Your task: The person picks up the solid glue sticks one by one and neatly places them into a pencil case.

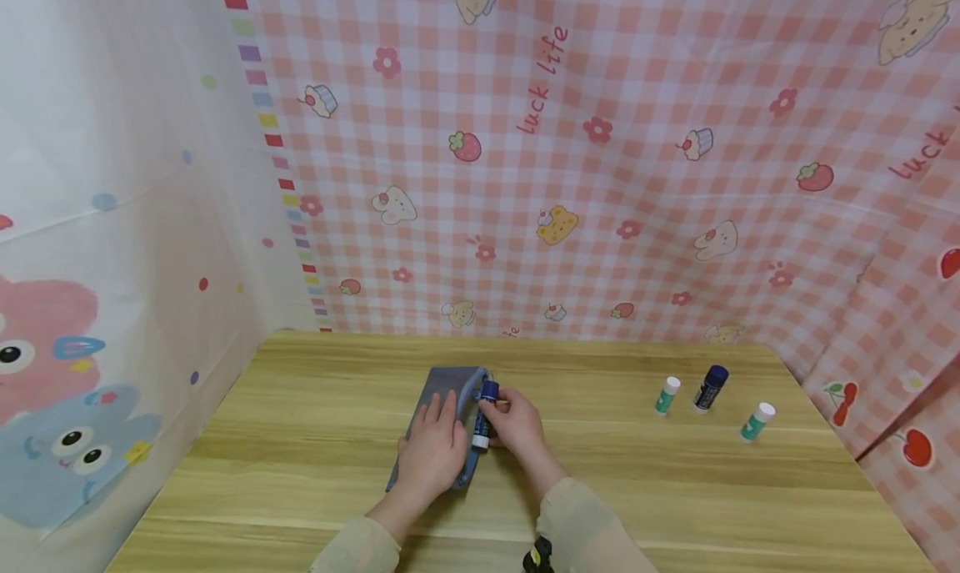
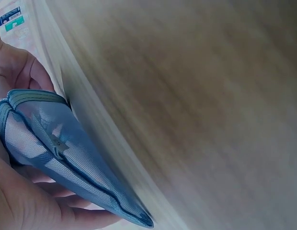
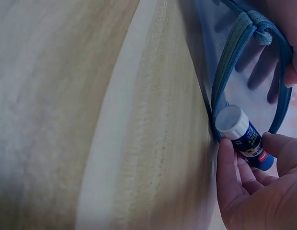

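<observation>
A blue mesh zip pouch (image 1: 448,379) lies on the wooden table with its zippered side parted toward the right. My left hand (image 1: 433,448) rests over it, the thumb at the zippered rim and the fingers along the outside of the mesh. Between the thumb and fingers of my right hand (image 1: 517,421) is a dark blue glue stick (image 1: 482,419) with a white end. In the right wrist view the glue stick (image 3: 246,136) is tilted at the pouch's mouth, its white end overlapping the zipper edge (image 3: 227,67).
To the right stand two small white-and-green glue sticks (image 1: 667,396) (image 1: 757,423) and a larger dark blue glue stick (image 1: 711,389) between them. A black object (image 1: 537,555) shows by the right sleeve. Patterned cloth (image 1: 555,173) hangs behind the table.
</observation>
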Available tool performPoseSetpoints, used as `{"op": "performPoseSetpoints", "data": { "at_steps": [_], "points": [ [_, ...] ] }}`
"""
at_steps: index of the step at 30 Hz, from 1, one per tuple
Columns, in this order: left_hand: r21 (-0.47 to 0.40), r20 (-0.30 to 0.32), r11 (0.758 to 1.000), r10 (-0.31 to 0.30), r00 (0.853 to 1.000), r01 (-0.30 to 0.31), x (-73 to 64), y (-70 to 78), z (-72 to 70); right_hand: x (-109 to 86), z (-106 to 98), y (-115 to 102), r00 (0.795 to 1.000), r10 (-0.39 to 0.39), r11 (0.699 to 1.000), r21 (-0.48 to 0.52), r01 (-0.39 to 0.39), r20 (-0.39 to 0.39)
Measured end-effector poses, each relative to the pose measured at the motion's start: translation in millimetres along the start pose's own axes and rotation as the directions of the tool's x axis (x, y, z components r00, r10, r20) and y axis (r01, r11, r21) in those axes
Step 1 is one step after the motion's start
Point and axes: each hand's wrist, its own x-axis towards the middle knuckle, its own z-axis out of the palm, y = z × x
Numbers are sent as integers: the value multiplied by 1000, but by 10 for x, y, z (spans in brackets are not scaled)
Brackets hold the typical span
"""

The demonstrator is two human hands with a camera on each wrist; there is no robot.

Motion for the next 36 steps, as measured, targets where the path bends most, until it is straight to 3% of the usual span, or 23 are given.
{"op": "performPoseSetpoints", "data": {
  "at_steps": [24,29,36],
  "points": [
    [15,1,1000,23,1000,-23,-15,9,-4,95,38,-32,999,29,975,-221,-37,-37],
    [21,-1,999,27,1000,-27,-18,7,-5,106,42,-33,999,42,978,-204,-48,-31],
    [30,2,999,23,1000,-23,-21,1,-2,95,49,-48,997,73,992,-104,-73,-3]
  ]
}}
